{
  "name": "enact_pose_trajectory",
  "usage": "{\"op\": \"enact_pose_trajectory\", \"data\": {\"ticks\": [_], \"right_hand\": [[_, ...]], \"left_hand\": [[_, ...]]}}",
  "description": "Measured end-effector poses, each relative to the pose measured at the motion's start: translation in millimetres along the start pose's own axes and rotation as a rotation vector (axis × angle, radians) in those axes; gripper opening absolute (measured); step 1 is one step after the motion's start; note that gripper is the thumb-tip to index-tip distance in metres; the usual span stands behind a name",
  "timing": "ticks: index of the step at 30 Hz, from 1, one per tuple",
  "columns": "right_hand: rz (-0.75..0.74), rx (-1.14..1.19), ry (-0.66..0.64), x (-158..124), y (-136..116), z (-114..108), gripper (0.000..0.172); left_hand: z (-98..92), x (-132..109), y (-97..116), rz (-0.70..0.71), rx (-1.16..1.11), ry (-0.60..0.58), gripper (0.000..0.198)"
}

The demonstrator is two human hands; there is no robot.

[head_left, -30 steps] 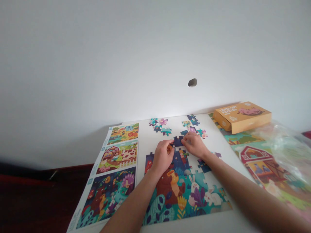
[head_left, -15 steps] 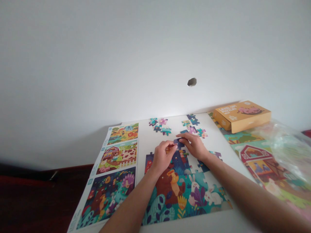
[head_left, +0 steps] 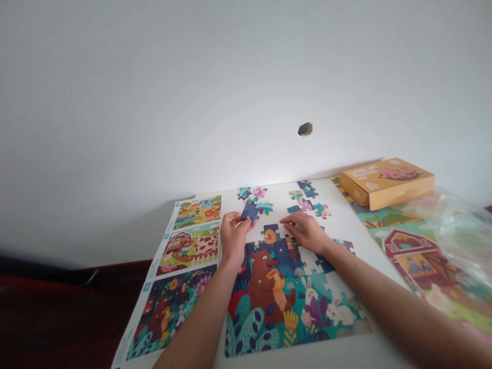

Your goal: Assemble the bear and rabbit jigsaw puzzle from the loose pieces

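My left hand (head_left: 233, 236) grips a dark blue puzzle piece (head_left: 250, 212), raised above the upper left part of the partly assembled puzzle (head_left: 269, 302). That puzzle shows a bear with a honey pot and white rabbits. A blue piece with an orange round shape (head_left: 270, 234) sits at its top edge, between my hands. My right hand (head_left: 306, 230) hovers just right of that piece, fingers loosely bent and apart, with nothing visible in them. Beneath my right wrist, more pieces (head_left: 326, 263) are partly hidden.
Loose pieces lie in two groups, one at back left (head_left: 265, 207) and one at back right (head_left: 307, 190). A picture sheet (head_left: 198, 243) with three scenes is on the left. To the right are an orange puzzle box (head_left: 388, 179), a farm picture (head_left: 418, 256) and clear plastic wrap (head_left: 461, 241).
My left hand has moved left and now carries the dark blue piece, which was between both hands. The orange-circle piece now lies uncovered at the puzzle's top edge. My right hand has let go.
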State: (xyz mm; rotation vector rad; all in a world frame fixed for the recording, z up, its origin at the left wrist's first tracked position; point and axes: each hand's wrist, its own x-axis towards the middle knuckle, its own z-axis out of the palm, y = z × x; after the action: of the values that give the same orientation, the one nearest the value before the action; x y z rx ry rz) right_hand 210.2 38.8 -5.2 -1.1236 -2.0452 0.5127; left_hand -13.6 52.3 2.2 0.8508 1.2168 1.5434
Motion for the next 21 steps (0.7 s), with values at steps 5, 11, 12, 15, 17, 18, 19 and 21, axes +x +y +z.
{"op": "enact_pose_trajectory", "data": {"ticks": [5, 11, 12, 15, 17, 18, 19, 21], "right_hand": [[0.010, -0.030, -0.030, -0.3, 0.1, -0.8, 0.025], [0.005, -0.030, -0.055, -0.1, 0.8, -0.3, 0.025], [0.002, -0.031, -0.054, -0.2, 1.0, -0.1, 0.025], [-0.001, -0.032, -0.052, -0.4, 1.5, 0.6, 0.024], [-0.002, -0.029, -0.057, -0.2, 1.5, 1.0, 0.024], [-0.004, -0.028, -0.056, -0.1, 1.4, 1.1, 0.024], [-0.004, -0.028, -0.050, 0.2, 1.3, 1.0, 0.024], [0.003, -0.035, -0.024, 0.6, 0.5, 0.4, 0.025]], "left_hand": [[-16.8, 7.4, -2.1, 0.061, 0.496, -0.191, 0.027], [-22.7, 5.5, 3.3, 0.191, 0.815, -0.195, 0.014], [-22.8, 5.3, 4.6, 0.198, 0.829, -0.180, 0.014], [-25.0, 8.4, 7.2, 0.193, 0.801, -0.111, 0.015], [-27.9, 13.2, 8.1, 0.190, 0.777, -0.053, 0.018], [-29.0, 15.5, 8.5, 0.182, 0.739, -0.023, 0.022], [-29.5, 17.2, 9.1, 0.169, 0.675, 0.002, 0.026], [-27.4, 16.8, 10.7, 0.130, 0.489, 0.027, 0.032]]}}
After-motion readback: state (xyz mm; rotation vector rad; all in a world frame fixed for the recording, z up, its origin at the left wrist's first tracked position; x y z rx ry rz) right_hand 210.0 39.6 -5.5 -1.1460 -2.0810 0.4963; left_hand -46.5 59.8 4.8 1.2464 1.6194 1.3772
